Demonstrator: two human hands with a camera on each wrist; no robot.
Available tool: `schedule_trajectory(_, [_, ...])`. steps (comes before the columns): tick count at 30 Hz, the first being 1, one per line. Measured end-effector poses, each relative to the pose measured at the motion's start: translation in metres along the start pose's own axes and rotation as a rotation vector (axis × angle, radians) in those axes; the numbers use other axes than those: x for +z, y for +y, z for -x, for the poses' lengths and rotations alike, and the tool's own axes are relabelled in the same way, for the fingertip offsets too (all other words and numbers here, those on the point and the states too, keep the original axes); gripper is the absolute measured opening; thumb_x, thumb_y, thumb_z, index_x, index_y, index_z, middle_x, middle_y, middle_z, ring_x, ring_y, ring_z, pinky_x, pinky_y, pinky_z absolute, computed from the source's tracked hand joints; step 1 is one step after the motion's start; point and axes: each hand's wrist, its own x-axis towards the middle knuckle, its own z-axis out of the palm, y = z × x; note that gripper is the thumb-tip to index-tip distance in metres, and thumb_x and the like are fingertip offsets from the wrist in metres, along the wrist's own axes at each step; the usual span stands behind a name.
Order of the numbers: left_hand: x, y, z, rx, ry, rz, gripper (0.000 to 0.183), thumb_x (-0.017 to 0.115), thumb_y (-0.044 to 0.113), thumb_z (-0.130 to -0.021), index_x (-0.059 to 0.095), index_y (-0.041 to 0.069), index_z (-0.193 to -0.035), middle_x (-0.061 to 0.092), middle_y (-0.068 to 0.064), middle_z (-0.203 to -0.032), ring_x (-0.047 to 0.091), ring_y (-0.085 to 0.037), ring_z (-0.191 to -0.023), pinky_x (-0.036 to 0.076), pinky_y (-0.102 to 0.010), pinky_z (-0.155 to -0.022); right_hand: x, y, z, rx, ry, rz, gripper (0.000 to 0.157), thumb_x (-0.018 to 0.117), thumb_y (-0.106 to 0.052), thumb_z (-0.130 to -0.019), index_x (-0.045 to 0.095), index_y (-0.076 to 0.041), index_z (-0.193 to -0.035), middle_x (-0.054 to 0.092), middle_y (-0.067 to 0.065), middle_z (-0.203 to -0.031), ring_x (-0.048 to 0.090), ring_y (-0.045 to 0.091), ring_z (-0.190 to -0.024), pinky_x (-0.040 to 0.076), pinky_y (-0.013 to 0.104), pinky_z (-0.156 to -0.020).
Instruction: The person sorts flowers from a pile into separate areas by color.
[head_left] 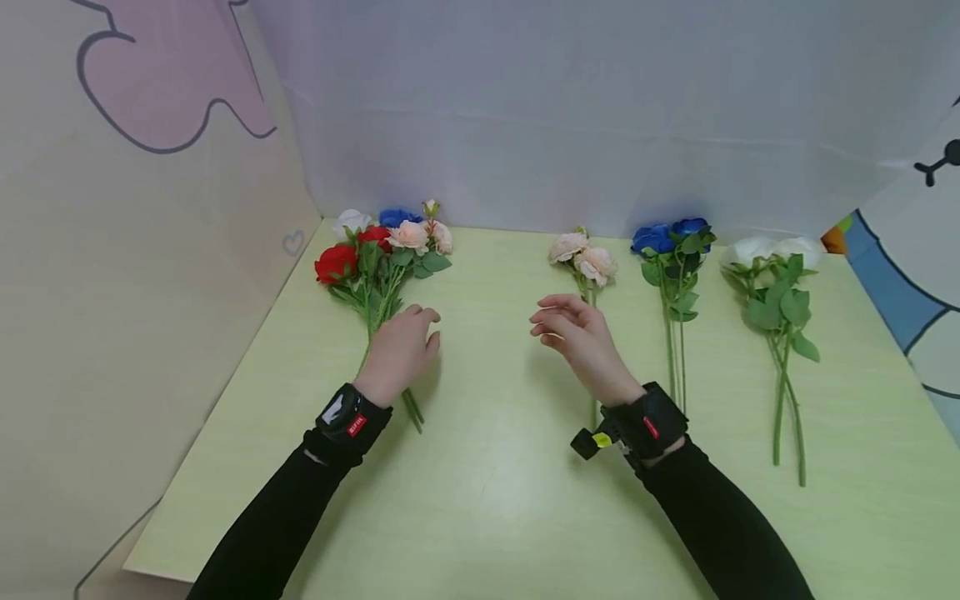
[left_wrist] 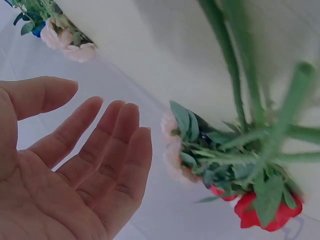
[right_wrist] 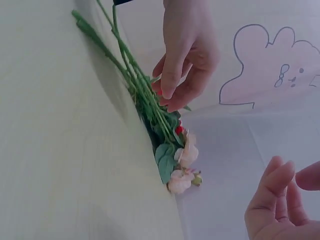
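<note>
My left hand hovers over the stems of a mixed flower bunch, its fingers loosely bent and holding nothing. Red, white, blue and pale pink blooms make up that bunch, which lies at the table's left. In the left wrist view, a gap separates the fingers from the green stems. My right hand is above the stem of the pale pink flowers, palm turned inward. Its thumb and fingertips come near each other in the right wrist view, with no flower between them.
Blue roses with long stems lie right of the pink flowers. Farther right are white flowers with crossed stems. A pale curtain rises behind the light table, and a printed wall borders it at left.
</note>
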Motion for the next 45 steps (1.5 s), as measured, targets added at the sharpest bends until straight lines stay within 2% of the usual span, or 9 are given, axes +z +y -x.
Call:
schedule_trajectory(6, [-0.011,-0.022,0.009,-0.069,0.022,0.01,0.029,0.062,0.015,-0.098,0.068,0.0,-0.121,0.07,-0.019,-0.115,0.07,-0.037,-0.095,0.058,-0.049,-0.072,0.02,0.001,-0.005,0.089,-0.007,-0.194,0.011,0.049,-0.009,-0.104,0.052,-0.011,-0.114,0.064,-0.005,-0.095,0.063,0.008,-0.088,0.052,0.017,-0.082])
schedule_trajectory(12, [-0.023,-0.042,0.017,-0.134,0.049,0.028,0.031,0.059,0.014,-0.098,0.066,-0.004,-0.122,0.07,-0.024,-0.117,0.069,-0.042,-0.093,0.058,-0.051,-0.069,0.038,0.002,-0.013,0.158,0.003,-0.313,0.015,0.044,-0.01,-0.106,0.05,-0.007,-0.12,0.061,-0.001,-0.098,0.06,0.011,-0.087,0.051,0.018,-0.08])
schedule_trajectory(16, [-0.029,-0.053,0.019,-0.18,0.033,0.068,0.032,0.057,0.014,-0.099,0.064,-0.006,-0.123,0.07,-0.025,-0.112,0.068,-0.04,-0.089,0.056,-0.047,-0.065,0.048,0.005,-0.019,0.194,0.008,-0.368,0.015,0.043,-0.01,-0.106,0.05,-0.007,-0.12,0.06,0.001,-0.098,0.058,0.013,-0.087,0.049,0.019,-0.078])
schedule_trajectory(23, [-0.032,-0.074,0.016,-0.232,-0.021,0.18,0.037,0.055,0.018,-0.1,0.061,-0.007,-0.127,0.068,-0.027,-0.111,0.065,-0.033,-0.078,0.047,-0.033,-0.061,0.063,0.01,-0.023,0.231,-0.01,-0.378,0.016,0.045,-0.008,-0.104,0.051,-0.007,-0.119,0.06,0.001,-0.097,0.058,0.013,-0.085,0.049,0.02,-0.077])
schedule_trajectory(31, [-0.029,-0.088,0.015,-0.301,-0.124,0.179,0.044,0.052,0.024,-0.103,0.056,-0.011,-0.129,0.07,-0.027,-0.109,0.067,-0.035,-0.084,0.051,-0.04,-0.069,0.075,0.016,-0.025,0.268,-0.036,-0.385,0.019,0.047,-0.007,-0.104,0.049,-0.003,-0.123,0.06,0.0,-0.094,0.058,0.011,-0.082,0.049,0.019,-0.076])
schedule_trajectory(36, [-0.023,-0.095,0.012,-0.327,-0.216,0.159,0.048,0.051,0.029,-0.104,0.059,-0.012,-0.127,0.069,-0.029,-0.118,0.068,-0.04,-0.097,0.054,-0.045,-0.077,0.08,0.022,-0.026,0.287,-0.053,-0.379,0.017,0.047,-0.008,-0.104,0.049,-0.004,-0.121,0.06,0.0,-0.094,0.058,0.011,-0.083,0.049,0.019,-0.075])
schedule_trajectory(41, [-0.019,-0.094,0.007,-0.321,-0.257,0.156,0.044,0.054,0.031,-0.102,0.067,-0.009,-0.116,0.07,-0.027,-0.116,0.068,-0.036,-0.093,0.054,-0.043,-0.074,0.081,0.025,-0.025,0.294,-0.061,-0.376,0.015,0.046,-0.006,-0.104,0.05,-0.006,-0.118,0.06,0.001,-0.094,0.058,0.011,-0.082,0.048,0.019,-0.074])
schedule_trajectory(43, [-0.018,-0.093,0.006,-0.317,-0.253,0.158,0.043,0.055,0.031,-0.101,0.068,-0.008,-0.113,0.071,-0.025,-0.112,0.068,-0.034,-0.089,0.052,-0.039,-0.07,0.081,0.025,-0.025,0.294,-0.072,-0.374,0.015,0.046,-0.006,-0.104,0.05,-0.006,-0.118,0.06,0.001,-0.095,0.059,0.011,-0.082,0.048,0.019,-0.073])
schedule_trajectory(45, [-0.017,-0.094,0.005,-0.318,-0.245,0.163,0.039,0.055,0.029,-0.101,0.068,-0.006,-0.108,0.071,-0.022,-0.101,0.065,-0.031,-0.081,0.048,-0.035,-0.064,0.081,0.026,-0.025,0.292,-0.08,-0.369,0.015,0.046,-0.006,-0.104,0.05,-0.006,-0.119,0.06,0.001,-0.095,0.059,0.011,-0.083,0.048,0.019,-0.073])
